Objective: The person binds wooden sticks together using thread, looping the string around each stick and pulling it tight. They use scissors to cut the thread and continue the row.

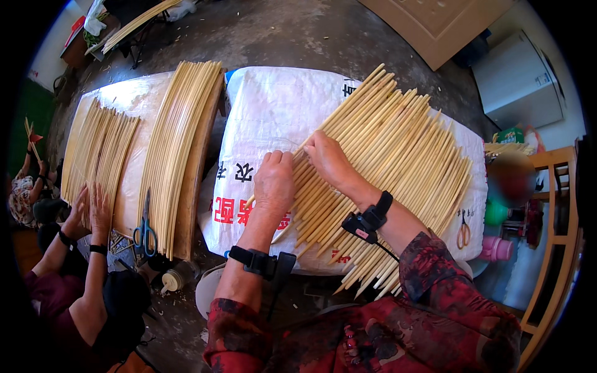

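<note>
Resting palm-down on fanned bamboo sticks (pixel 379 168), L hand (pixel 274 181) & R hand (pixel 328 158) grip nothing; sticks run near-left to far-right across white sack (pixel 261 112), R hand farther in.

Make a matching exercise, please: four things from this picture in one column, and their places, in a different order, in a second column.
1. blue-handled scissors
2. orange-handled scissors
3. left hand
4. right hand

A. right edge of the white sack
B. wooden board, beside curved sticks
C. on the stick row, farther up
D. on the stick row's near-left end

Pairs: 1-B, 2-A, 3-D, 4-C
</note>
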### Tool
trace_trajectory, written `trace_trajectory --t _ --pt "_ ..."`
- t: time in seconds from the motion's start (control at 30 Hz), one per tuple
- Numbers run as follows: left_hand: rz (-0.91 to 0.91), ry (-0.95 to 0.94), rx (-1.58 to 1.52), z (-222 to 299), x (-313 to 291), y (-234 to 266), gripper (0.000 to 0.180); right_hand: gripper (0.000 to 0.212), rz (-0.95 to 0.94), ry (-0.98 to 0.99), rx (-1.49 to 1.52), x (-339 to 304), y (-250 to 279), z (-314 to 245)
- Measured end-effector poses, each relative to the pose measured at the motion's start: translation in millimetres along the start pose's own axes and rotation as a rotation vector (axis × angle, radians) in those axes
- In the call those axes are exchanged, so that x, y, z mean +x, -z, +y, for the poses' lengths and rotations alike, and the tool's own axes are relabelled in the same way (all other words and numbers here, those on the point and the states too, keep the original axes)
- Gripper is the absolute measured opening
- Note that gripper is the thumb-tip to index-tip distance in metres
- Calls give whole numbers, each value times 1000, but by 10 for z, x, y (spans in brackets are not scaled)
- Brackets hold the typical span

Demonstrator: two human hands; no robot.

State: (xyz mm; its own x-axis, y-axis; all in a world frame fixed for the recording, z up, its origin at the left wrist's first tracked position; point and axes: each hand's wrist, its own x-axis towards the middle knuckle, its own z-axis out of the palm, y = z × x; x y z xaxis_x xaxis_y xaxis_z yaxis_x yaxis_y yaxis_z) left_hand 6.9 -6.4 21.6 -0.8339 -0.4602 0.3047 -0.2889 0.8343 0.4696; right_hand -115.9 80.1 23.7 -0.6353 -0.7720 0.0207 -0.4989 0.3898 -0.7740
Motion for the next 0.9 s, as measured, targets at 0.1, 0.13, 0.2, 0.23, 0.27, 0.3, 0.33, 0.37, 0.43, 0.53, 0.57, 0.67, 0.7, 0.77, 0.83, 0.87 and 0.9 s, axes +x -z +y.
trace_trajectory --t 0.1,0.13,0.2,0.23,0.27,0.3,0.33,0.37,0.43,0.53,0.57,0.67,0.7,0.77,0.83,0.87,0.9 --pt "20 -9 13 5 -2 16 7 16 -26 -43 29 30 1 2" --pt "23 -9 18 6 -2 13 7 15 -39 -68 44 38 2 8" --pt "20 -6 22 4 0 7 7 15 -20 -48 43 42 -15 5" --pt "14 -4 22 -3 2 6 7 15 -11 -38 42 44 -26 -2" --pt "8 -2 21 -8 2 5 7 15 -13 -48 40 49 -35 -9" --pt "14 5 16 -10 0 10 7 16 -13 -59 38 57 -45 -23" --pt "19 12 11 -11 -2 15 7 16 -13 -69 37 62 -49 -37" --pt "25 18 6 -9 -5 19 7 16 -11 -88 47 64 -54 -38" --pt "29 18 12 10 6 23 7 16 -5 -126 65 70 -66 -20" --pt "27 15 19 12 7 26 8 21 64 -47 55 56 -84 -43" --pt "26 14 21 7 3 28 8 24 35 -114 38 62 -81 -55" --pt "26 4 28 -7 -4 6 9 33 7 -234 2 108 -58 -111" --pt "26 3 31 -2 -1 6 9 36 35 -224 1 117 -82 -87" --pt "26 1 39 7 2 11 9 39 39 -241 -5 141 -101 -31" --pt "17 15 49 25 7 21 9 40 -8 -298 -18 171 -61 -69" --pt "12 21 54 33 10 24 9 40 25 -310 -16 190 -88 -32" --pt "12 24 51 43 16 24 9 40 59 -322 -14 208 -117 -9"
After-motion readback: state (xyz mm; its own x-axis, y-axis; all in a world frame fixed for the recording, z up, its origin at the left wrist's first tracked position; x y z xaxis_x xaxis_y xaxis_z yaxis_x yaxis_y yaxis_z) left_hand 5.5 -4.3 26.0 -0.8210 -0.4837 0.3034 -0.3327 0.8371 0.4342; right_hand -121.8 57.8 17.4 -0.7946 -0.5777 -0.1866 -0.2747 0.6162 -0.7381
